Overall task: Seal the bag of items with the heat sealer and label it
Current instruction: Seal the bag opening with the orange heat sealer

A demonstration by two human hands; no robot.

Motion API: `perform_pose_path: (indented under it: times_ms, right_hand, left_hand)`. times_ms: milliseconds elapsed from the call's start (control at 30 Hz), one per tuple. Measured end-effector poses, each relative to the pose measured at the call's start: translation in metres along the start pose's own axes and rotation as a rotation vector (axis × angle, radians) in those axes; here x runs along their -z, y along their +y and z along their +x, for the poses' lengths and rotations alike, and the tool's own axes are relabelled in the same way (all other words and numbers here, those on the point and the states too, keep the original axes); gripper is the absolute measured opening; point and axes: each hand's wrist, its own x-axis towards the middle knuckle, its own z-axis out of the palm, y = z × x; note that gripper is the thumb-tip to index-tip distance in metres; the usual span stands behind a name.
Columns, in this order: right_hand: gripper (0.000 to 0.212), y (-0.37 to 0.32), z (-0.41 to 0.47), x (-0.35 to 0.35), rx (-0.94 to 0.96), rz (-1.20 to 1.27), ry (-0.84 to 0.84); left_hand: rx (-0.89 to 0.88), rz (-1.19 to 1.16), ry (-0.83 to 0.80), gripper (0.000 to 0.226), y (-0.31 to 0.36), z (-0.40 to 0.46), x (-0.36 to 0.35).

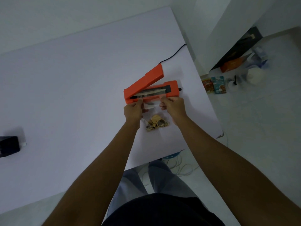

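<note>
An orange heat sealer [150, 86] stands on the white table [73, 88] with its lid arm raised. A clear plastic bag [151, 110] lies in front of it, its open mouth laid over the sealing strip. Small tan and brown items [157, 123] sit bunched at the bag's near end. My left hand [132, 110] pinches the bag's left top corner. My right hand [173, 106] pinches the right top corner. Both hands hold the mouth stretched flat against the sealer's front edge.
The sealer's black cord [172, 55] runs off the table's far right edge. A black device [9, 145] sits at the table's left edge. On the floor to the right lie packets [214, 85], an orange box [232, 65] and white containers [254, 75]. Cables [180, 168] trail under the table.
</note>
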Motion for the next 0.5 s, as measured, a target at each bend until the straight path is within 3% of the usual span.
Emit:
perform_pose_path:
  times_ms: [167,267,367,500]
  right_hand:
    - [0.021,-0.001,-0.002,0.003,0.002,-0.026,0.020]
    - [0.034,-0.006,-0.007,0.008,0.011,-0.111,0.091]
    - [0.051,-0.017,-0.013,0.018,0.120,-0.244,0.227]
    - [0.042,-0.052,-0.026,0.027,0.306,-0.186,0.243]
  left_hand:
    - [-0.008,-0.011,0.013,0.019,0.000,0.001,-0.001]
    - [-0.008,-0.004,0.030,0.013,-0.001,0.003,-0.002]
    - [0.002,0.013,0.053,0.011,0.000,0.005,-0.004]
    - [0.020,0.027,0.068,0.016,0.001,0.006,-0.005]
